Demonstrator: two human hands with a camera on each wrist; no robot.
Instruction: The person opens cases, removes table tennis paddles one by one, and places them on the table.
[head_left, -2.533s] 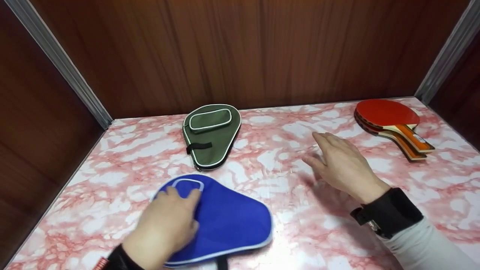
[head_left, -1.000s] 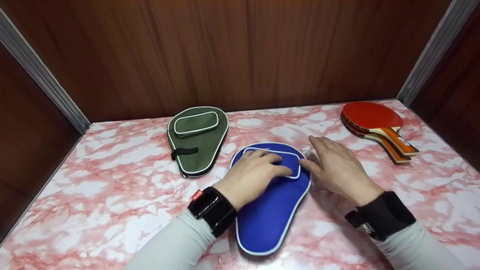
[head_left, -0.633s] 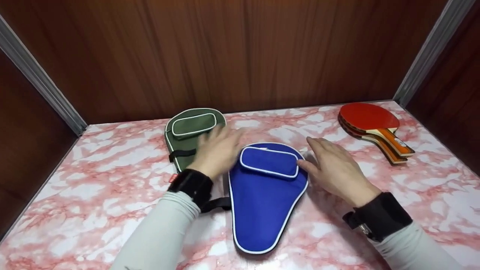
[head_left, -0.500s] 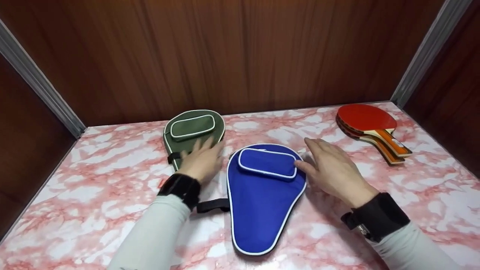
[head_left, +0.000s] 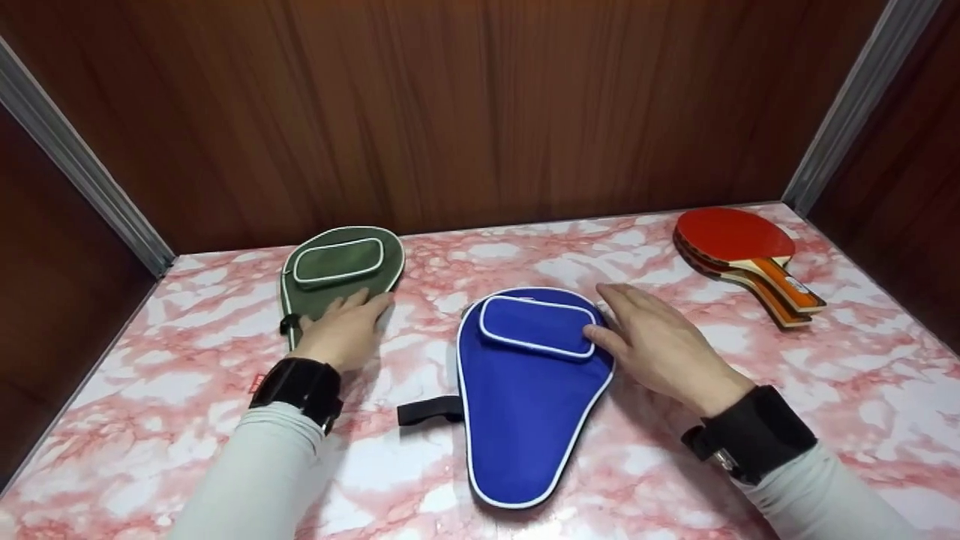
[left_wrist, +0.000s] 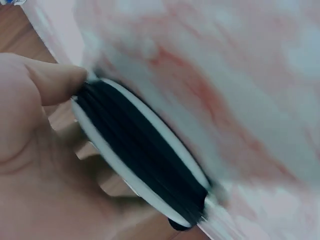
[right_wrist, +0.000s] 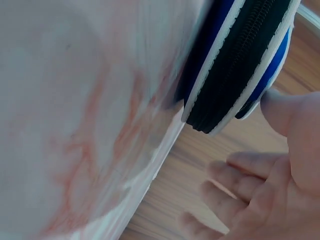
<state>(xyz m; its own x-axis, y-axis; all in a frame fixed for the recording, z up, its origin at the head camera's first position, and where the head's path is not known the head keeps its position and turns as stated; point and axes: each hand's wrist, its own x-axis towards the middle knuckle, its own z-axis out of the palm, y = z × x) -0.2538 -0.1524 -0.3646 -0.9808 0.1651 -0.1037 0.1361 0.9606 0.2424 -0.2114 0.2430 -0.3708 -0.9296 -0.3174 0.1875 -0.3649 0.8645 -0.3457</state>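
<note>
On the left of the head view, my left hand grips the narrow end of a green table tennis paddle case from above. In the left wrist view the thumb lies at one side of the case's dark zipped edge, with the fingers over its top. A blue paddle case with white piping lies in front, pocket side up, narrow end toward me. My right hand stands at its right edge, thumb at the corner of the pocket. Its other fingers are extended, beside the case.
Two red-faced table tennis paddles lie stacked at the back right, handles toward the front right. A black strap sticks out left of the blue case. Brown wood-grain panels enclose the marbled table at the back and sides.
The blue case was turned upright and slid to the middle; my left hand then let go of it and reached the green case, which has shifted left. My right hand stayed nearly still.
</note>
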